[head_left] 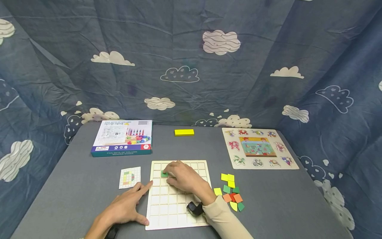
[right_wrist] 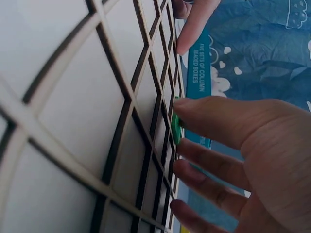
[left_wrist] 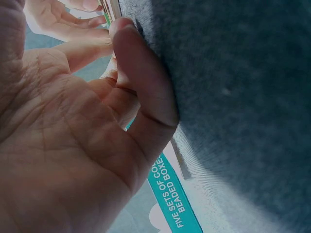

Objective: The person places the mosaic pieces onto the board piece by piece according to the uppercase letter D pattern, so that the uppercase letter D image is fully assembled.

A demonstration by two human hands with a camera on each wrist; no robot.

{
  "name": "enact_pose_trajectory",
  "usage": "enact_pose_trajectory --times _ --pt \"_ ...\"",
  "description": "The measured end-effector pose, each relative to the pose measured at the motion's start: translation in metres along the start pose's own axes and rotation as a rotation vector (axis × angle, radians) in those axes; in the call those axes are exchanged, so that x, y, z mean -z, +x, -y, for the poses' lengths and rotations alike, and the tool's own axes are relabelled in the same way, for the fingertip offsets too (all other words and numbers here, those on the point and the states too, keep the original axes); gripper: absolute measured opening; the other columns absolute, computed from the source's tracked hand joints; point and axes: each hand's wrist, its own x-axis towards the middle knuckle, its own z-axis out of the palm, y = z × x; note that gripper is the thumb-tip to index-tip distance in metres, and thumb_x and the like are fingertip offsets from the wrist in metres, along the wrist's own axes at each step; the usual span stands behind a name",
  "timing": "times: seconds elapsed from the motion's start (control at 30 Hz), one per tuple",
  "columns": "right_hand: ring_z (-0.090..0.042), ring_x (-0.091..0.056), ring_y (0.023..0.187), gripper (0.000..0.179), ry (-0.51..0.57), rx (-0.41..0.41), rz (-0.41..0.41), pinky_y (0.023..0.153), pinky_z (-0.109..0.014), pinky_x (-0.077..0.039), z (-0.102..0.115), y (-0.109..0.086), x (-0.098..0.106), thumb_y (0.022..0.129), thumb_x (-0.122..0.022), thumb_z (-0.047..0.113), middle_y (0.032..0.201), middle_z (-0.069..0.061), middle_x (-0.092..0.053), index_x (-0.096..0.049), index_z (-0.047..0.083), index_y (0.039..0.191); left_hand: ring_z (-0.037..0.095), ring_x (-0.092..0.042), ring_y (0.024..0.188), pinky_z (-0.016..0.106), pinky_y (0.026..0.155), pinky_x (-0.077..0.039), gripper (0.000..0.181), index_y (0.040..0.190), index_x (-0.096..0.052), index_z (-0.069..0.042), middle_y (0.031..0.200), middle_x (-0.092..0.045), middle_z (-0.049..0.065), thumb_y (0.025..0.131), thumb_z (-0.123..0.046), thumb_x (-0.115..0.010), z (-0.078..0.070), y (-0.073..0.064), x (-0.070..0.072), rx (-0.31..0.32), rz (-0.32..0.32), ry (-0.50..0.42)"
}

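A pale wooden grid board (head_left: 159, 209) lies on the table. In its upper left part is a green square tile (head_left: 163, 174), seen edge-on as a green tile (right_wrist: 176, 128) in the right wrist view. My right hand (head_left: 186, 177) reaches over the board, fingertips right at the tile and thumb a little nearer me. The other right fingers spread low over the squares. My left hand (head_left: 126, 205) steadies the board's left side, its index finger at the edge and its thumb by the near left corner. A small pattern card (head_left: 130, 177) lies beyond it.
Loose yellow, green, orange and red tiles (head_left: 226, 189) lie right of the board. Farther back are a boxed bead set (head_left: 122, 137), a yellow block (head_left: 184, 132) and a picture puzzle board (head_left: 235, 159). A cloud-patterned blue cloth (head_left: 185, 36) hangs behind the table.
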Motion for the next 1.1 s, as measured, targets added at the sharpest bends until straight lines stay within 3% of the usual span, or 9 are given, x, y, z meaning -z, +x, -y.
enact_pose_trajectory --times 0.23,0.7,0.97,1.1 --pt "-0.019 -0.056 0.129 0.032 0.054 0.031 0.006 0.109 -0.037 -0.042 -0.006 -0.005 0.005 0.098 -0.064 0.024 0.132 0.001 -0.064 -0.067 0.016 0.129 0.008 -0.042 0.072 0.028 0.056 -0.033 0.118 0.157 -0.036 -0.017 0.111 -0.047 -0.006 0.058 -0.047 -0.093 -0.001 0.0 0.001 -0.003 -0.005 -0.007" --pt "-0.016 -0.066 0.112 0.028 0.064 0.082 -0.014 0.099 -0.034 -0.05 -0.015 -0.029 0.023 0.097 -0.065 0.025 0.119 0.001 -0.071 -0.071 0.012 0.121 0.008 -0.042 0.071 0.028 0.056 -0.032 0.118 0.156 -0.037 -0.019 0.109 -0.047 -0.006 0.057 -0.047 -0.094 -0.001 0.001 0.0 0.004 -0.012 0.008" --pt "-0.015 -0.065 0.111 0.026 0.067 0.13 -0.014 0.095 -0.034 -0.051 -0.027 -0.052 0.033 0.098 -0.064 0.023 0.119 0.001 -0.07 -0.07 0.012 0.121 0.011 -0.043 0.072 0.031 0.058 -0.033 0.118 0.157 -0.035 -0.02 0.112 -0.047 -0.005 0.058 -0.049 -0.093 -0.001 0.003 0.0 0.024 0.006 0.011" --pt "-0.015 -0.065 0.111 0.027 0.09 0.117 -0.001 0.095 -0.035 -0.051 -0.033 -0.063 0.037 0.099 -0.063 0.024 0.119 0.001 -0.07 -0.07 0.012 0.122 0.011 -0.043 0.072 0.031 0.058 -0.033 0.118 0.157 -0.035 -0.02 0.112 -0.046 -0.005 0.059 -0.049 -0.093 -0.001 0.003 0.0 0.025 0.015 0.005"
